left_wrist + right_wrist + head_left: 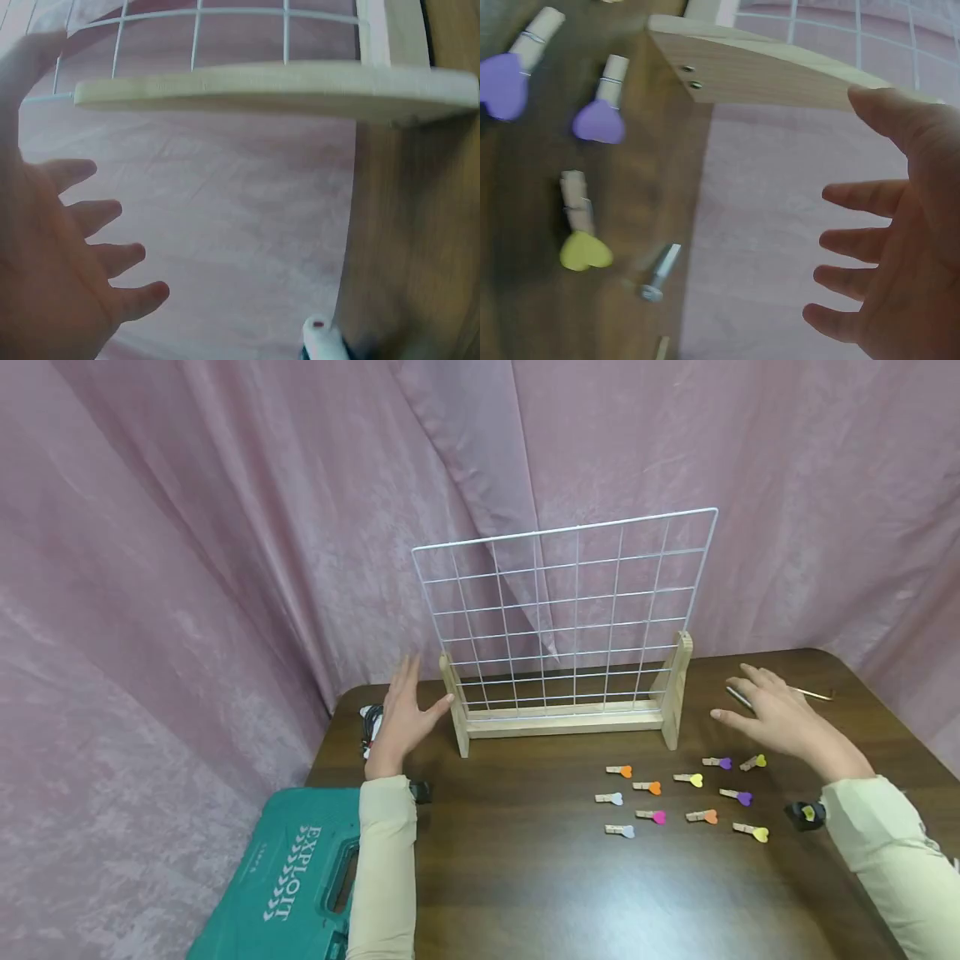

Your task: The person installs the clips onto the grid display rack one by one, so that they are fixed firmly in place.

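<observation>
A white wire grid (576, 610) stands upright in a pale wooden stand (562, 722) at the back of the table. My left hand (407, 718), fingers spread and palm empty, hovers beside the stand's left end; in the left wrist view its thumb overlaps the grid's edge. To the right of the stand, my right hand (780, 718) is spread too and holds nothing. Several small wooden clothespins with coloured hearts lie on the table, among them a purple one (600, 112) and a yellow one (581, 232) near my right hand.
A green plastic case (292, 877) lies left of my left forearm. Dark cables (370, 727) lie behind the left hand. A silver bolt-like piece (660, 274) and a thin brass-coloured rod (813, 693) are by the right hand. Pink curtains (300, 527) hang behind the table.
</observation>
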`<state>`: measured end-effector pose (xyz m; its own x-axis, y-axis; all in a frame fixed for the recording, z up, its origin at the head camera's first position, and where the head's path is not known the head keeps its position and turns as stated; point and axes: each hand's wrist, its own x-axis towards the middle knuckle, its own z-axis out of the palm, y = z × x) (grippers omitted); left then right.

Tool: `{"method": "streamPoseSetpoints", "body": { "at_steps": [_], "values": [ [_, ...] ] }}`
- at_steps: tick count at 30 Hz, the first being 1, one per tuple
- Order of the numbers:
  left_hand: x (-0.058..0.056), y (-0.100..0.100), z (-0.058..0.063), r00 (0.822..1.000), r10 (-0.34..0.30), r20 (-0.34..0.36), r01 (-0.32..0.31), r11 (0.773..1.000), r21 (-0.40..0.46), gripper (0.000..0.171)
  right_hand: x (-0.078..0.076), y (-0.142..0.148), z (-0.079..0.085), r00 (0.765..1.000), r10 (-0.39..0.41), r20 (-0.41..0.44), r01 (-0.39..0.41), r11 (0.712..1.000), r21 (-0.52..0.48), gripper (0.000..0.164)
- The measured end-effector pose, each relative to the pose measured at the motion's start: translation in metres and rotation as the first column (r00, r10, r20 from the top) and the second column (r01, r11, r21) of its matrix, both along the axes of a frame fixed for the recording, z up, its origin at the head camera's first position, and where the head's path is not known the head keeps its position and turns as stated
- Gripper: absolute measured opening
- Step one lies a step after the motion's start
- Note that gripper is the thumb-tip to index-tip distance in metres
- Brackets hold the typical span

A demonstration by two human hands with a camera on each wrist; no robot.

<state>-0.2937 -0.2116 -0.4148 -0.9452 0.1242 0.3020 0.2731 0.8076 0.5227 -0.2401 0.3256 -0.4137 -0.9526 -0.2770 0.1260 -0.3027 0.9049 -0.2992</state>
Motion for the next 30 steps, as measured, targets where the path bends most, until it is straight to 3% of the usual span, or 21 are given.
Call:
{"method": "streamPoseSetpoints", "body": {
  "at_steps": [4, 9, 14, 20, 30],
  "values": [
    [-0.001, 0.005, -0.003, 0.999, -0.012, -0.041, 0.016, 0.996, 0.091, 0.083, 0.002, 0.004, -0.015, 0.999, 0.029, -0.017, -0.029, 1.000, 0.001, 0.060],
    [-0.004, 0.011, -0.007, 0.993, -0.013, -0.116, 0.032, 0.986, 0.165, 0.078, 0.006, 0.008, -0.032, 0.997, 0.076, 0.032, -0.076, 0.997, -0.002, 0.043],
    [-0.006, 0.015, -0.014, 0.994, -0.018, -0.112, 0.042, 0.975, 0.217, 0.074, 0.007, 0.009, -0.044, 0.992, 0.099, 0.083, -0.100, 0.995, 0.012, 0.029],
    [-0.010, 0.022, -0.023, 0.992, -0.032, -0.122, 0.071, 0.941, 0.332, 0.069, 0.008, 0.009, -0.050, 0.987, 0.117, 0.114, -0.119, 0.993, 0.016, 0.022],
    [-0.016, 0.029, -0.037, 0.993, -0.073, -0.093, 0.108, 0.880, 0.462, 0.060, 0.008, 0.004, -0.061, 0.986, 0.149, 0.069, -0.153, 0.986, 0.062, 0.013]
  ]
}}
